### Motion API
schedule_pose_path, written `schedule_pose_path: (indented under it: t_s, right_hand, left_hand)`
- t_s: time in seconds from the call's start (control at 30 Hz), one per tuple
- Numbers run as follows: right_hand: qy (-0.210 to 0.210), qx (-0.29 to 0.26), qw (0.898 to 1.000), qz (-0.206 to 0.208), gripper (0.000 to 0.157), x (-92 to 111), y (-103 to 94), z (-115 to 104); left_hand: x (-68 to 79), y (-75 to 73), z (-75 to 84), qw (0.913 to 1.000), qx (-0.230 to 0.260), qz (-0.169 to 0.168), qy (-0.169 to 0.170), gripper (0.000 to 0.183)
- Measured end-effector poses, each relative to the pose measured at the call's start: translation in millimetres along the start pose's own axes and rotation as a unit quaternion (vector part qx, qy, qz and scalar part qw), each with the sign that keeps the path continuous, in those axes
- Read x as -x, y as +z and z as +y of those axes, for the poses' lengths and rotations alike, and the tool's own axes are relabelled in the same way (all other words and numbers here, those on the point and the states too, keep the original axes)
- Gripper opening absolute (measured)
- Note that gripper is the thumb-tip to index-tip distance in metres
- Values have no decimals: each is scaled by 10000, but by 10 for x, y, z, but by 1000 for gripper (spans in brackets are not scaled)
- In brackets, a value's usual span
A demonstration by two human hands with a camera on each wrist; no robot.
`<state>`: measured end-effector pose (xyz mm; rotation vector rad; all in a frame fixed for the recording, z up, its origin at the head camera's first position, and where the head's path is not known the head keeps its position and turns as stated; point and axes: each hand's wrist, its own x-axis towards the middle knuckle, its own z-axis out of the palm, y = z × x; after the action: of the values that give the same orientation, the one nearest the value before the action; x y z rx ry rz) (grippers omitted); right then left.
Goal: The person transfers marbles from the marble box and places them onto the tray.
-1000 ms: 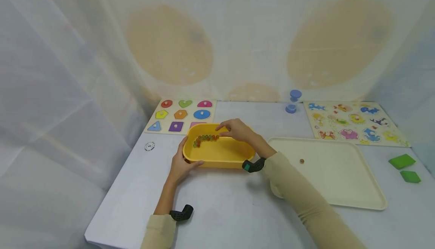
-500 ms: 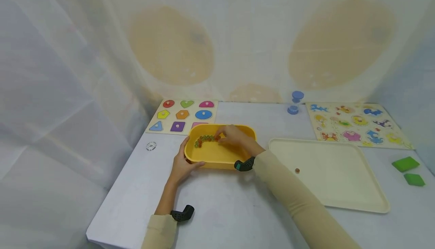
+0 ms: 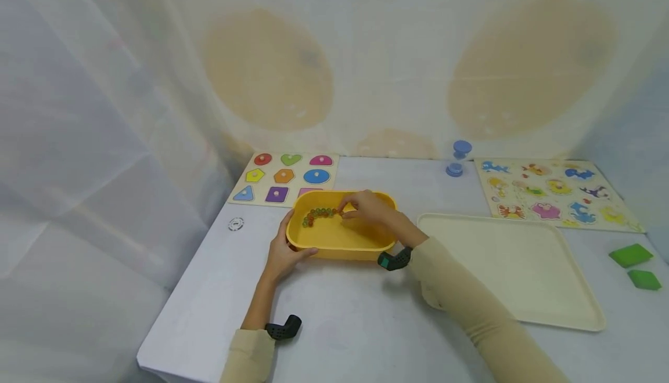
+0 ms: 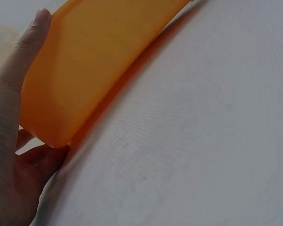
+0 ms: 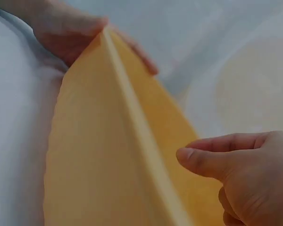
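Observation:
A yellow plastic basin (image 3: 340,253) is on the white table. My left hand (image 3: 282,255) grips its left end, with the thumb on the outer wall and fingers reaching below the bottom corner, as the left wrist view shows. Several small green and orange-red marbles (image 3: 320,213) lie in a curved line along the basin's far left inside. My right hand (image 3: 366,206) is inside the basin at the right end of that line. Its thumb and index finger pinch an orange-brown marble (image 3: 341,213); in the right wrist view the fingertips hide it.
A cream tray (image 3: 522,273) lies to the right, partly behind the right sleeve. Beyond are a shape puzzle (image 3: 266,183), a blue sand timer (image 3: 459,158) and a sea-animal puzzle (image 3: 556,194). Green pieces (image 3: 630,255) lie far right; a round white token (image 3: 236,224) lies left.
The right hand went down to the line's right end, its fingers closed together, and it moved slightly right. A marble on the tray rolled nearer; now it is out of sight. The left hand stayed.

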<state>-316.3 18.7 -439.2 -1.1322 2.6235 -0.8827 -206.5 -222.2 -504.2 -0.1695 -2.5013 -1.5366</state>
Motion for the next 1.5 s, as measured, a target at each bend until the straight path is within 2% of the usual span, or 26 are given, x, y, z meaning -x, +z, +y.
schedule_pose_path:
  t_s: [0.13,0.27,0.43,0.53,0.63,0.77,0.83,0.97,1.07,1.17,1.27,1.4,1.5]
  right_hand:
    - [-144,-35,9979,624,18,420,-301,11]
    - [35,73,9922,1241,19,995,-528,217]
    - [574,386,9826,1724,20,1765,-617,648]
    - [777,625,9752,1974,16,2122,-609,881]
    - [1071,777,9696,2057,14,2363,-592,1034]
    - [1629,735,9688,1719,15,2539,-565,1137]
    - [1777,704,9687,1584,17,2577,-554,1159]
    - [1508,714,9706,1736,21,2518,-580,1106]
    - [1170,560,9734,1888,25,2289,-647,951]
    - [898,250,9789,1818,27,1903,-693,721]
    - [686,-87,9841,1635,26,1423,-673,476]
    - [489,-461,9888,1332,29,779,-550,217]
    - [324,-589,9922,1054,29,400,-417,93]
  left_hand:
    - [-2,12,11,10000,3,0,-23,102]
    - [-1,10,22,10000,-54,-20,-10,102]
    - [4,9,23,9999,-86,3,-91,102]
    - [6,-1,17,9999,-101,78,-104,101]
    - [1,-10,12,9998,-81,114,-113,100]
    - [-2,-7,6,9998,-33,124,-124,100]
    - [-1,-2,1,9999,-24,115,-109,100]
    - [6,4,1,9999,-35,75,-72,101]
    - [13,-2,2,10000,-45,69,-36,101]
    - [19,-10,-3,9999,-62,93,-53,100]
    - [22,-13,-8,9999,-76,119,-83,99]
    - [14,-3,-7,9999,-57,117,-73,99]
    - [0,17,-3,10000,-44,65,-35,100]
